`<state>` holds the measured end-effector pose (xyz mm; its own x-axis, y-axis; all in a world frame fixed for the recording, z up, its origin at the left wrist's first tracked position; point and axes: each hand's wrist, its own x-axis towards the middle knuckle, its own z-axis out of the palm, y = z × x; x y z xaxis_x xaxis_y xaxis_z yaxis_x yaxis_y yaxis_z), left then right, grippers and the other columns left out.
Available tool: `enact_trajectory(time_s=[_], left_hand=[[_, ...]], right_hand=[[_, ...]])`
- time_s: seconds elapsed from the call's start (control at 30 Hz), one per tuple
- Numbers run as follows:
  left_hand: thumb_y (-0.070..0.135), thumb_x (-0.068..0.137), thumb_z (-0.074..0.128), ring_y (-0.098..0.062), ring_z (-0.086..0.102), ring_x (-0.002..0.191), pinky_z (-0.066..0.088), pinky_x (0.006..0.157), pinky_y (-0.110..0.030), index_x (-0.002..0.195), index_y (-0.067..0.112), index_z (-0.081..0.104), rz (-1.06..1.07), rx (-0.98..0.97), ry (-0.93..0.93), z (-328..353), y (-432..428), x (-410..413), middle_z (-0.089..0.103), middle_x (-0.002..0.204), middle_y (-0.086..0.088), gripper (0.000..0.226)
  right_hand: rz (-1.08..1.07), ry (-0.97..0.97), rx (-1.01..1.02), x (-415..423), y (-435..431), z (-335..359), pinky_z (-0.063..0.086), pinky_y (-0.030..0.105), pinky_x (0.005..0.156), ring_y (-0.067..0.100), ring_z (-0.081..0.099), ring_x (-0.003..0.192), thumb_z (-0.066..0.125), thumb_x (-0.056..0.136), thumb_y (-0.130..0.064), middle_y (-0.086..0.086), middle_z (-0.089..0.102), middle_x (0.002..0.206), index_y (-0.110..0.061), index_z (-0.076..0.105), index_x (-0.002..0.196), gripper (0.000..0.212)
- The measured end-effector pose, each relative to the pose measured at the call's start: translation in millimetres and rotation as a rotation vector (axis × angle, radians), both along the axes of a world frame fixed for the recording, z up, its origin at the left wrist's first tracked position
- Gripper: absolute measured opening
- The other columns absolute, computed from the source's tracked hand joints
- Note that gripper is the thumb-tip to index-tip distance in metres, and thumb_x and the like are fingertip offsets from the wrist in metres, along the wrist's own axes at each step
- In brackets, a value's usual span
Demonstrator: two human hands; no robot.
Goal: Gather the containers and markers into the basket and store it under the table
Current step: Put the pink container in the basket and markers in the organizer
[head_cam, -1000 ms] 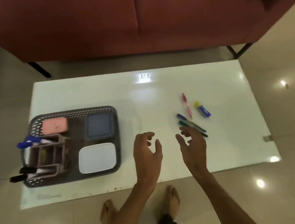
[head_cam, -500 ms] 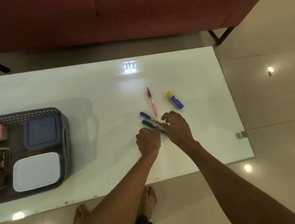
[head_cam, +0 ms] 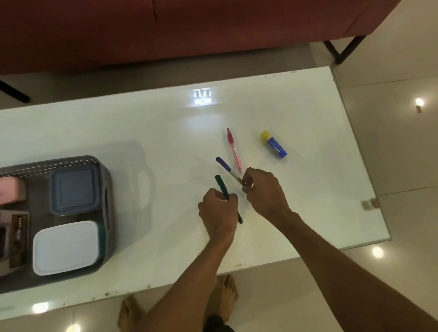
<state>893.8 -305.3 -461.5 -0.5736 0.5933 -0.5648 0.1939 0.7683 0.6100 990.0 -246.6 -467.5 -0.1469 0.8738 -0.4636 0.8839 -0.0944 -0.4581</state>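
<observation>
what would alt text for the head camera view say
Over a white glossy table, the left hand grips a dark green marker and the right hand pinches a blue-capped marker. A pink pen and blue-and-yellow glue stick lie nearby; a grey perforated basket sits left.

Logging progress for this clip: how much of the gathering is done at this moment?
Done: the blue-lidded container, white-lidded container and pink case sit in the grey basket. In hand: the left hand grips the green marker; the right hand pinches the blue marker. Left: the red pen and glue stick lie on the table; basket not yet stored.
</observation>
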Motion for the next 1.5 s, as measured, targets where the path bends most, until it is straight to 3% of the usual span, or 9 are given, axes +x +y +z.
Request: enact_trajectory(time_s=[0.07,0.17,0.33,0.47,0.67,0.8,1.03,1.27,1.5], left_hand=[[0.024,0.086,0.072,-0.011,0.064,0.069,0.052,0.076,-0.018,0.092,0.01,0.065,-0.011,0.074,-0.043,15,-14,-13,0.074,0.082,-0.002,0.017],[0.023,0.085,0.074,-0.011,0.072,0.061,0.063,0.069,-0.034,0.089,0.017,0.064,-0.022,0.207,-0.076,32,-34,-41,0.074,0.074,0.004,0.012],[0.013,0.086,0.076,0.003,0.07,0.065,0.051,0.058,-0.009,0.104,0.027,0.063,-0.004,0.409,-0.02,77,-62,-110,0.068,0.074,0.023,0.026],[0.009,0.084,0.077,0.011,0.068,0.07,0.051,0.064,-0.004,0.11,0.021,0.064,0.081,0.524,0.057,105,-84,-189,0.068,0.081,0.023,0.031],[0.004,0.083,0.076,-0.002,0.074,0.078,0.058,0.075,-0.016,0.106,0.02,0.069,0.176,0.643,0.14,134,-124,-308,0.075,0.085,0.01,0.028],[0.009,0.083,0.078,-0.001,0.074,0.083,0.058,0.078,-0.016,0.11,0.015,0.069,0.248,0.636,0.215,141,-154,-391,0.074,0.09,0.011,0.029],[0.017,0.083,0.079,-0.006,0.074,0.082,0.054,0.065,-0.007,0.105,0.018,0.067,0.271,0.5,0.259,123,-189,-482,0.077,0.093,0.004,0.025],[0.031,0.082,0.08,-0.014,0.075,0.073,0.063,0.064,-0.043,0.093,0.026,0.065,0.273,0.382,0.238,89,-204,-512,0.076,0.087,0.009,0.019],[0.022,0.083,0.077,-0.015,0.071,0.075,0.062,0.074,-0.038,0.093,0.017,0.068,0.239,0.251,0.256,73,-212,-511,0.074,0.085,0.004,0.014]], right_hand=[[-0.085,0.094,0.028,-8,-9,9,0.055,0.026,0.077,0.012,0.056,0.075,0.069,0.092,-0.013,0.003,0.068,0.094,-0.014,0.063,0.099,0.009],[-0.161,0.25,0.112,-26,-27,28,0.049,0.015,0.063,0.008,0.059,0.067,0.071,0.089,-0.006,-0.003,0.065,0.082,-0.013,0.062,0.093,0.012],[-0.211,0.508,0.13,-91,-54,66,0.057,0.035,0.07,0.014,0.065,0.069,0.067,0.084,0.001,-0.006,0.068,0.078,-0.027,0.063,0.118,0.044],[-0.16,0.656,0.101,-177,-75,95,0.059,0.041,0.069,0.015,0.066,0.069,0.066,0.084,0.0,-0.007,0.068,0.078,-0.03,0.064,0.114,0.043],[-0.063,0.766,0.067,-296,-106,120,0.062,0.034,0.071,0.009,0.07,0.083,0.069,0.084,0.001,-0.004,0.072,0.092,-0.019,0.062,0.105,0.03],[0.017,0.794,0.051,-374,-130,123,0.062,0.041,0.075,0.014,0.071,0.08,0.072,0.084,-0.006,-0.002,0.072,0.087,-0.017,0.063,0.102,0.023],[0.087,0.748,0.049,-475,-152,114,0.058,0.022,0.084,0.005,0.071,0.089,0.072,0.087,-0.006,-0.004,0.075,0.1,-0.017,0.066,0.116,0.032],[0.19,0.564,0.077,-524,-172,82,0.059,0.034,0.089,0.014,0.072,0.088,0.07,0.087,-0.004,0.002,0.076,0.097,-0.012,0.067,0.109,0.023],[0.358,0.376,0.188,-542,-183,71,0.058,0.04,0.089,0.025,0.068,0.099,0.066,0.088,-0.002,0.009,0.071,0.109,-0.01,0.061,0.117,0.03]])
